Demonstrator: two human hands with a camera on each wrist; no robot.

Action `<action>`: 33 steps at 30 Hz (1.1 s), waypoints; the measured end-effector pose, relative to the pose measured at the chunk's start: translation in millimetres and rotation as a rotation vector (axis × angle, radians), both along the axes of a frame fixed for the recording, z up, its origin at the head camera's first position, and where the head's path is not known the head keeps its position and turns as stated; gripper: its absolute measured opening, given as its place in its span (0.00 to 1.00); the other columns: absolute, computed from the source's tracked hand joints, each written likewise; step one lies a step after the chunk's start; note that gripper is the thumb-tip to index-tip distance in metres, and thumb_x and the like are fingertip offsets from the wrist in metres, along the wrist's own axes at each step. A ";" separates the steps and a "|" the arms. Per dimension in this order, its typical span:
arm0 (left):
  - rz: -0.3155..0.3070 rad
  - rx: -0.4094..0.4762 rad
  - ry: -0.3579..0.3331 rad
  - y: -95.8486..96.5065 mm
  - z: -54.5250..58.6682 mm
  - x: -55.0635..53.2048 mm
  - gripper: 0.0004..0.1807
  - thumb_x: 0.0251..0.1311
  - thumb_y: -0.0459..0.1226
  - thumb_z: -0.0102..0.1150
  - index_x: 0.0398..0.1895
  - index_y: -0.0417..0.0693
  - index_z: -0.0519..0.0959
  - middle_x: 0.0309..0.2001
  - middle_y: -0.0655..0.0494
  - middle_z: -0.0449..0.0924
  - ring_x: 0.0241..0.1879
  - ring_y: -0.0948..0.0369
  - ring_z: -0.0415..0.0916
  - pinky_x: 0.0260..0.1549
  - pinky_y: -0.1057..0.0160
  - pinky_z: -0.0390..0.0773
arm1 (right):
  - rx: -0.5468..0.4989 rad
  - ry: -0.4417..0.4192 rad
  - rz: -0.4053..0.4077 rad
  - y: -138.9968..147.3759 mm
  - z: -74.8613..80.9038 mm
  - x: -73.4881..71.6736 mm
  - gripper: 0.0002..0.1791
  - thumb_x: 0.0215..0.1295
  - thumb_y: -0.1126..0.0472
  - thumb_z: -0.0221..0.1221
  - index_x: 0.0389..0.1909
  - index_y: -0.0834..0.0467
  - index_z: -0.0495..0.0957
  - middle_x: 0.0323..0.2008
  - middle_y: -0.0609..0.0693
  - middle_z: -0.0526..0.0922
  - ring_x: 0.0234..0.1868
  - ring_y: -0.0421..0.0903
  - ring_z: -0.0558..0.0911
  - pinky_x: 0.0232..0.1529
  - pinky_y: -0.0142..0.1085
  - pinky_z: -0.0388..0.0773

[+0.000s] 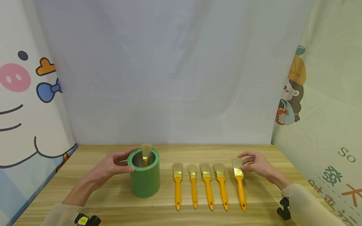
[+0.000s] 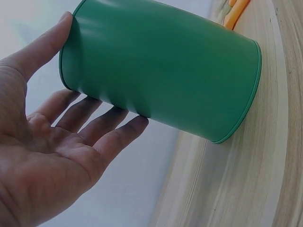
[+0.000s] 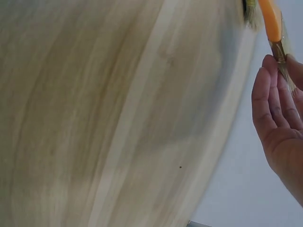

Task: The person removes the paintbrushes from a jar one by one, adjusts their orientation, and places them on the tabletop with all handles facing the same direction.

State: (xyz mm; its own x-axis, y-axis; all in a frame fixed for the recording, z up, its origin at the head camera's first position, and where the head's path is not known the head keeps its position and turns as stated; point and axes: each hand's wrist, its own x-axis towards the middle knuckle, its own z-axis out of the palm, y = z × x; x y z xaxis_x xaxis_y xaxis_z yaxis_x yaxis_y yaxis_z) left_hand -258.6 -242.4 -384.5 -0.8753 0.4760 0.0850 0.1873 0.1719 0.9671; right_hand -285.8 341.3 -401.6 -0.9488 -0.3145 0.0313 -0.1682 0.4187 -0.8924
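Observation:
A green cylindrical can (image 1: 145,182) stands upright at the left of the row of brushes. My left hand (image 1: 113,164) holds it near the rim, thumb on one side and fingers on the other; the left wrist view shows the fingertips against the can's wall (image 2: 161,66). Inside the can stands a paintbrush (image 1: 146,152), bristles up, its handle mostly hidden. At the right, my right hand (image 1: 255,164) pinches another paintbrush (image 1: 240,188) at its gold metal band, between thumb and fingers. This brush's orange handle (image 3: 271,21) points toward me in the head view.
Between the can and my right hand lie several orange-handled paintbrushes (image 1: 208,188) in a row, bristles away from me. They lie on a wood-grain table (image 1: 158,213). A pale cloth (image 1: 175,78) hangs behind the table, with printed cloths at both sides.

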 end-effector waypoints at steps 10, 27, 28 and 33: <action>-0.002 0.005 -0.001 -0.7 1.6 0.0 0.43 0.68 0.36 0.69 0.84 0.45 0.60 0.80 0.39 0.57 0.74 0.34 0.62 0.67 0.37 0.70 | 0.034 -0.015 0.017 0.9 -13.9 -7.4 0.26 0.64 0.75 0.65 0.62 0.78 0.73 0.40 0.62 0.88 0.38 0.49 0.87 0.37 0.40 0.85; -0.001 0.007 -0.024 -0.4 4.0 1.2 0.44 0.68 0.36 0.70 0.84 0.45 0.59 0.81 0.39 0.56 0.74 0.34 0.61 0.67 0.37 0.69 | 0.133 0.007 -0.006 -4.2 -20.3 -7.7 0.23 0.65 0.73 0.67 0.59 0.78 0.75 0.41 0.63 0.88 0.34 0.48 0.83 0.30 0.35 0.79; 0.002 0.005 -0.023 -0.5 4.3 1.7 0.44 0.68 0.36 0.70 0.84 0.45 0.59 0.80 0.39 0.57 0.74 0.34 0.61 0.67 0.37 0.69 | 0.138 0.011 -0.004 -4.5 -20.4 -7.9 0.23 0.65 0.73 0.68 0.59 0.78 0.76 0.41 0.63 0.88 0.35 0.49 0.84 0.31 0.35 0.79; 0.005 0.008 -0.023 -0.6 5.2 2.8 0.45 0.67 0.36 0.70 0.84 0.44 0.59 0.80 0.39 0.59 0.74 0.34 0.62 0.67 0.37 0.70 | 0.198 0.044 -0.006 -4.7 -20.4 -7.7 0.23 0.64 0.71 0.70 0.57 0.76 0.78 0.41 0.60 0.88 0.39 0.50 0.85 0.37 0.37 0.82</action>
State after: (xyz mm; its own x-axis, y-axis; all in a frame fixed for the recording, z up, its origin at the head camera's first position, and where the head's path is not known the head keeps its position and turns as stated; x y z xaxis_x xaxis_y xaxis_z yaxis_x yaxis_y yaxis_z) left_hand -255.8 -243.0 -379.3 -0.8793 0.4714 0.0682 0.1638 0.1648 0.9726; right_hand -293.5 336.6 -422.0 -0.9498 -0.3128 0.0105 -0.2018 0.5865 -0.7844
